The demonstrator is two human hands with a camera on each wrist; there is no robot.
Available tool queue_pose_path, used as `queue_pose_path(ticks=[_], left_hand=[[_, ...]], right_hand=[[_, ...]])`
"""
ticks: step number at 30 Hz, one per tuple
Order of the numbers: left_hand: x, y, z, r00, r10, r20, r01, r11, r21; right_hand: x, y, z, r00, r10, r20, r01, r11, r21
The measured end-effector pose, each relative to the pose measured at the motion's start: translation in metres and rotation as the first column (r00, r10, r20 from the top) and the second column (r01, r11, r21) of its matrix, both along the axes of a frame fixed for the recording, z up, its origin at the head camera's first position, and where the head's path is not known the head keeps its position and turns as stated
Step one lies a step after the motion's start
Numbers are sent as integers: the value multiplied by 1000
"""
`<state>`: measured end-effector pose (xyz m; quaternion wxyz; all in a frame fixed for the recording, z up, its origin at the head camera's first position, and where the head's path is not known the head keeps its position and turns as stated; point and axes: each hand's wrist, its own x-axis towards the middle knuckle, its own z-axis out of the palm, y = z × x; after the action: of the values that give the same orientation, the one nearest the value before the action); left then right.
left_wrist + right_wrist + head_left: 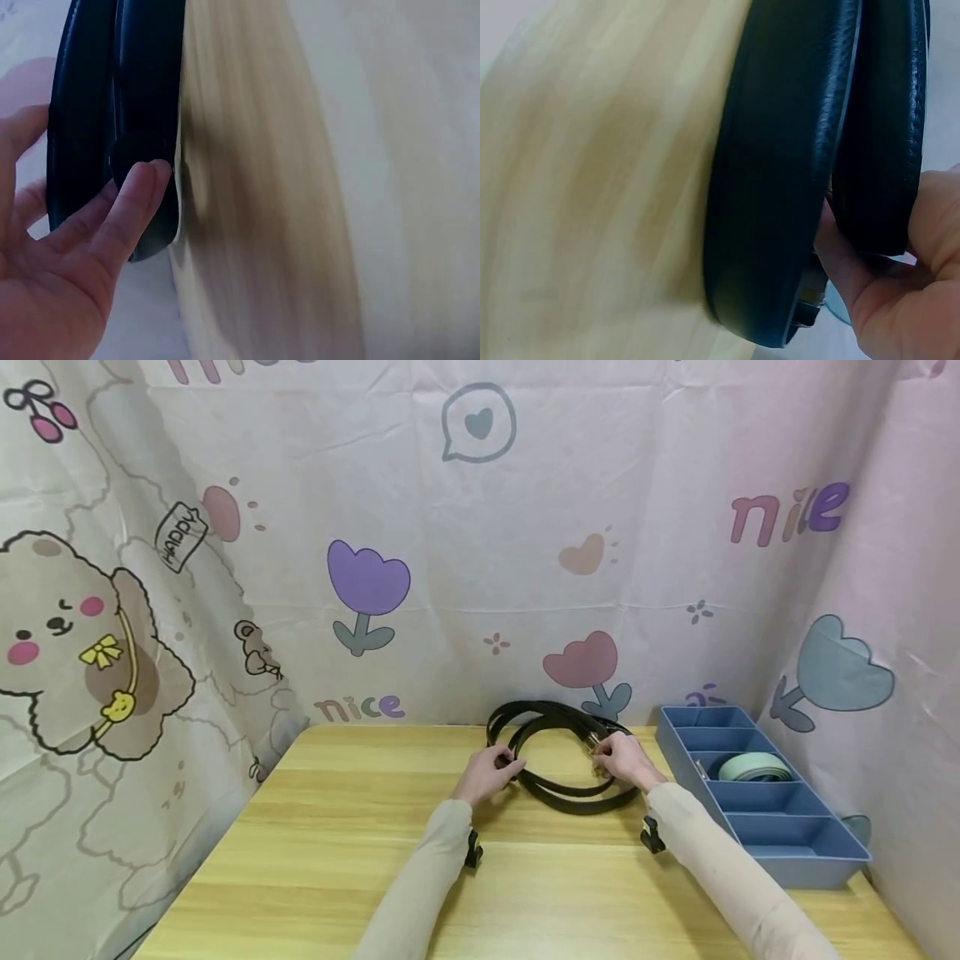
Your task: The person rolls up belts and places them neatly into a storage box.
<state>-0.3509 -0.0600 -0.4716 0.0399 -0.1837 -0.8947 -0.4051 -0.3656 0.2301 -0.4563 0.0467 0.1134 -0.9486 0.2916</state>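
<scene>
Although the belt [582, 805] lies in broad loops on the counter [337, 827], near its far edge and between the two hands, those loops are wide and loose, so the coiling may be judged only partly done. Whether they belong to one belt or to more than one cannot be told. To the right stands a blue box [806, 871] with a row of compartments; its middle one holds a pale green roll [752, 766], a compact coil that suggests one such piece is already finished. By that comparison, what seems left for the belt is the drawing in of its turns; it lies outside the box, to its left. The left hand [486, 774] pinches the belt at the left side of the loops, thumb against one face and fingers behind, with little gap beyond the layers held, as the left wrist view shows. The right hand [630, 760] pinches the belt at the right side, beside a gold-coloured buckle [595, 742], thumb and fingers bent about what looks like a free end. Whether it also grips the buckle cannot be made out.
</scene>
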Motion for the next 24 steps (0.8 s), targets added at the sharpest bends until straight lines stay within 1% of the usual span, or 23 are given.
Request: queue_pose_path(ticks=[2,5,7,9,12,16,18,20,22,24], left_hand=[[5,-2,0,1000,3,-3,-3,1000,-7],[14,-9,4,1000,-15,4,15,1000,-22],[21,-15,8,999,-26,22,27,999,-42],[29,-22,10,998,-51,31,53,997,-53],[41,-39,9,997,-68,49,72,994,-77],[57,-65,10,991,-110,82,117,989,-90],[63,-78,12,985,-144,95,154,982,-112],[67,-90,14,976,-190,106,204,969,-137],[71,-100,18,963,-238,125,256,954,-158],[75,-110,22,953,-265,146,289,940,-179]], right_hand=[[2,-3,3,1000,-2,-11,2,1000,-9],[6,-9,11,999,10,-38,-10,1000,-10],[7,-14,15,997,20,-77,-20,1000,6],[8,-21,18,993,37,-110,-35,999,16],[10,-36,21,988,84,-128,-82,996,22],[14,-58,22,977,153,-145,-149,988,42],[16,-68,23,972,184,-148,-178,983,54],[17,-79,23,967,211,-143,-204,977,64],[18,-89,23,960,244,-139,-235,969,78],[19,-99,23,947,285,-148,-272,957,102]])
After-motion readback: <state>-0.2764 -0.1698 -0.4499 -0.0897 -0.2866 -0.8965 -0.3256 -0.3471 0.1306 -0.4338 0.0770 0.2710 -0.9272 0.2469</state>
